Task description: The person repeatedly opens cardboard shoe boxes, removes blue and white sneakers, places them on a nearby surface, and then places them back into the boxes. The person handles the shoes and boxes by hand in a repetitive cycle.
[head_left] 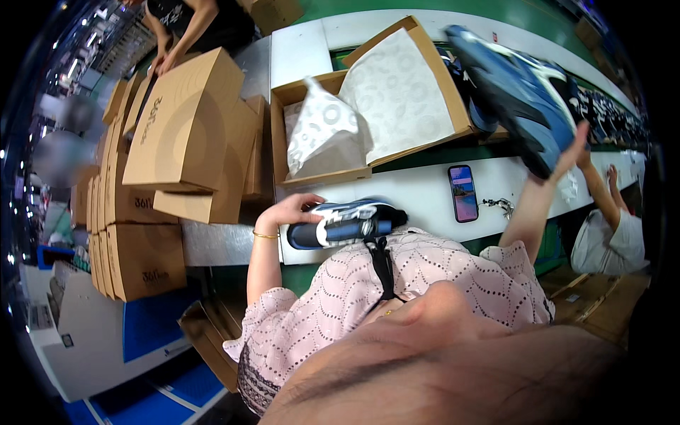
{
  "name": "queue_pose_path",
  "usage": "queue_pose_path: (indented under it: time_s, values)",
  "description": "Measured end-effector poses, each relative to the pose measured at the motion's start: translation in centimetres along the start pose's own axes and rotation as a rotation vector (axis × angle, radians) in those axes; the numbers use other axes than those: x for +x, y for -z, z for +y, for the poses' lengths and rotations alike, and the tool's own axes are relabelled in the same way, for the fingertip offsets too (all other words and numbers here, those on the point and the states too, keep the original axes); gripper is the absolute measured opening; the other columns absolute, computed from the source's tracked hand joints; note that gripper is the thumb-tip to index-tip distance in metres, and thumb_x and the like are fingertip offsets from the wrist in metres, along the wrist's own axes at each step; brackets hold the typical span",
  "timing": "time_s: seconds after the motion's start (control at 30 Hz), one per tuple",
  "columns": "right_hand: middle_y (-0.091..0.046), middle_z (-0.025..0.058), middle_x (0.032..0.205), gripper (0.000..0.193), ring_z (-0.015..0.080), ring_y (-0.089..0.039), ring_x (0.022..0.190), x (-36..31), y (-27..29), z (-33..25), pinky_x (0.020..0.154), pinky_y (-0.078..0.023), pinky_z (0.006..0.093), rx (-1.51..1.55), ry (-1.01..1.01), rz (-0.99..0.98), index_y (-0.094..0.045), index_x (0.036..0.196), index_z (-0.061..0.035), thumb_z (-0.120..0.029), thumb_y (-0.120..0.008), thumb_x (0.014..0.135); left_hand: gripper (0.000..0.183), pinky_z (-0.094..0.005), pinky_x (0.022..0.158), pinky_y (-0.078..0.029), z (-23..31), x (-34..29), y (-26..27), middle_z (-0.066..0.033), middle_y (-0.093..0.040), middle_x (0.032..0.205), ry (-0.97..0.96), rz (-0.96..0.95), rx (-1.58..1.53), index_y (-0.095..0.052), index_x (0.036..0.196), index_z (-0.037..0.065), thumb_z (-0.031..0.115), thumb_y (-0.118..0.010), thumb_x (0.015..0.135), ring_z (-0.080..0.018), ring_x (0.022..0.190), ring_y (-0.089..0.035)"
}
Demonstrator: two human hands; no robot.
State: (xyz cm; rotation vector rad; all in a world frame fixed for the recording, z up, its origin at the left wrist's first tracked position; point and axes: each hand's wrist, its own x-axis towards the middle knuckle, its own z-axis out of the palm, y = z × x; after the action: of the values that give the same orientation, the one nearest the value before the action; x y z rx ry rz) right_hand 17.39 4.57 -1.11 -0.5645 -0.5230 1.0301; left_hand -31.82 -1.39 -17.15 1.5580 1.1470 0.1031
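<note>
Now we clamp our left hand point(292, 210) around one light, springy blue shoe point(347, 223) at the table point(425, 195) edge, while our right hand point(571, 152) lifts its mate point(513, 88) by the sole.

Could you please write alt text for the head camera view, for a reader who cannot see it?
Seen from above, a person holds a blue sneaker in each hand: the left hand holds one sneaker low on the white table, and the right hand lifts the other sneaker. An open shoebox with tissue paper sits ahead, beside a phone and stacked boxes.
</note>
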Motion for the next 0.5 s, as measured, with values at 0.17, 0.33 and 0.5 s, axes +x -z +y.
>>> queue_pose_path:
  time_s: [0.17,0.33,0.5]
  values:
    - [-0.059,0.0115,0.109,0.047,0.0205,-0.058,0.097,0.1,3.5,0.2,0.087,-0.044,0.0304,-0.520,0.440,0.424,-0.055,0.113,0.0046,-0.031,-0.064,0.084,0.029,-0.0324,0.078,-0.047,3.7,0.6,3.1,-0.0124,-0.062,0.084,0.120,0.965,0.332,-0.061,0.101,0.005,0.028,-0.063,0.083,-0.0236,0.081,-0.061]
    - [-0.062,0.0060,0.096,0.030,0.0126,-0.057,0.082,-0.9,6.8,2.1,0.077,-0.044,0.0248,-0.725,0.324,-0.006,-0.060,0.105,0.0006,-0.019,-0.065,0.084,0.040,-0.0346,0.089,-0.042,-0.5,8.6,1.7,-0.0170,-0.056,0.116,-0.218,0.780,0.390,-0.063,0.105,0.008,0.042,-0.047,0.089,-0.0283,0.101,-0.056]
    - [-0.062,0.0072,0.098,0.027,0.0161,-0.060,0.083,-3.6,1.4,5.6,0.078,-0.047,0.0276,-0.325,0.027,-0.048,-0.061,0.105,-0.0046,-0.024,-0.060,0.086,0.037,-0.0392,0.065,-0.049,1.1,11.1,-0.8,-0.0104,-0.066,0.081,-0.197,0.825,0.522,-0.069,0.082,0.015,0.041,-0.044,0.088,-0.0286,0.078,-0.063]
